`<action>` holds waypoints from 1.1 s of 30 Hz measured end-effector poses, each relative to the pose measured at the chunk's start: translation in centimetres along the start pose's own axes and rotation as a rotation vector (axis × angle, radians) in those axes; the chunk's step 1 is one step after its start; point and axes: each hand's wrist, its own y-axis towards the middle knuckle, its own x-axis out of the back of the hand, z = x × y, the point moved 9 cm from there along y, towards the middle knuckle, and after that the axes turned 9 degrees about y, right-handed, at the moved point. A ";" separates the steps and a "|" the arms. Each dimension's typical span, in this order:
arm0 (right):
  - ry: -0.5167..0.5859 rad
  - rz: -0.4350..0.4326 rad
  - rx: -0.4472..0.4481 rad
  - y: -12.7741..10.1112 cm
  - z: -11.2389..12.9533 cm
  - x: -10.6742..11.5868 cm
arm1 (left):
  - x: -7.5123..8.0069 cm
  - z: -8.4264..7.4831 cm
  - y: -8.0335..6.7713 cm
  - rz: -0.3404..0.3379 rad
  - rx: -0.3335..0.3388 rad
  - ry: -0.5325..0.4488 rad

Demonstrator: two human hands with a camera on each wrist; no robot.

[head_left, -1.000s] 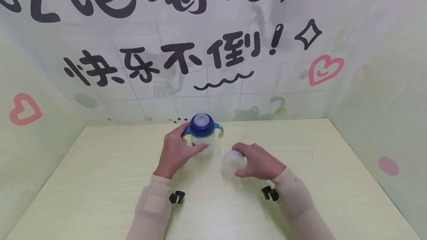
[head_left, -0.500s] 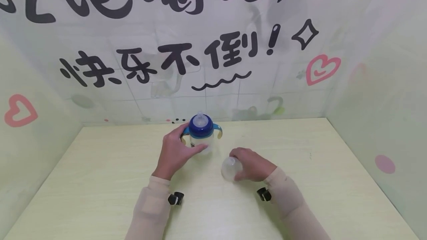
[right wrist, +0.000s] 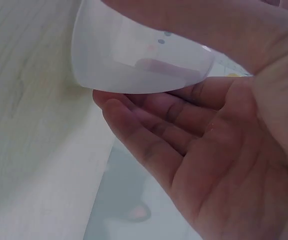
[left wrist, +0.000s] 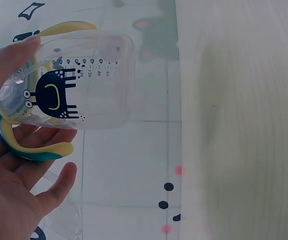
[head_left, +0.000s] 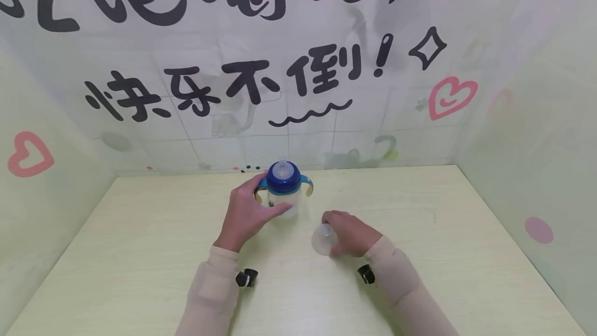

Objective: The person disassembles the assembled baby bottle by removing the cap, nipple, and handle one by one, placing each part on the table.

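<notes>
A clear baby bottle (head_left: 282, 191) with a blue collar, teat and two side handles stands upright on the pale wooden table (head_left: 140, 253). My left hand (head_left: 247, 211) grips its body from the left, thumb across the front; the left wrist view shows the bottle (left wrist: 78, 85) with its black cartoon print and yellow handle held by the left hand (left wrist: 13, 165). My right hand (head_left: 350, 232) holds a clear dome cap (head_left: 323, 239) just above the table, to the right of the bottle. In the right wrist view the cap (right wrist: 133, 55) sits between thumb and fingers of the right hand (right wrist: 199, 135).
The table is boxed in by pale walls at the back (head_left: 298, 92), left (head_left: 42, 170) and right (head_left: 536, 144), printed with black characters and pink hearts. A small black strap piece sits at each wrist.
My right hand has drawn the cap slightly nearer and lower, curling more tightly round it. The left hand and the bottle have stayed put.
</notes>
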 end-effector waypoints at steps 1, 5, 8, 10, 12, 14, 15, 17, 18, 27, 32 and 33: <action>-0.003 -0.001 0.002 0.0 0.0 0.0 | 0.0 0.0 0.0 0.001 0.001 0.001; -0.021 -0.011 0.012 0.0 0.1 -0.1 | -0.1 0.1 0.0 0.007 0.003 0.001; -0.051 -0.023 0.008 -0.4 0.4 0.3 | -0.2 0.1 0.0 0.008 -0.003 0.002; -0.065 -0.034 -0.011 -0.8 0.6 0.9 | -0.2 0.1 0.0 0.010 -0.009 0.003; -0.060 -0.051 -0.041 -1.4 0.7 1.9 | -0.2 0.1 0.0 0.014 -0.018 0.006; -0.048 -0.075 -0.060 -2.0 0.8 3.0 | -0.3 0.0 0.1 0.023 -0.026 0.008; -0.043 -0.090 -0.055 -2.2 0.8 3.7 | -0.4 0.0 0.1 0.028 -0.031 0.010; -0.030 -0.130 -0.030 -2.4 1.1 4.8 | -0.5 -0.2 0.1 0.042 -0.037 0.008; -0.028 -0.154 -0.010 -2.5 1.2 5.3 | -0.6 -0.3 0.1 0.051 -0.036 0.005; 0.119 -0.516 0.160 -2.2 2.9 8.3 | -1.5 -1.2 -0.2 0.084 -0.049 0.018; 0.219 -0.663 0.240 -2.1 4.1 8.6 | -2.2 -2.1 -0.3 0.085 -0.086 0.037; 0.242 -0.678 0.251 -2.1 4.2 8.7 | -2.4 -2.3 -0.3 0.088 -0.093 0.042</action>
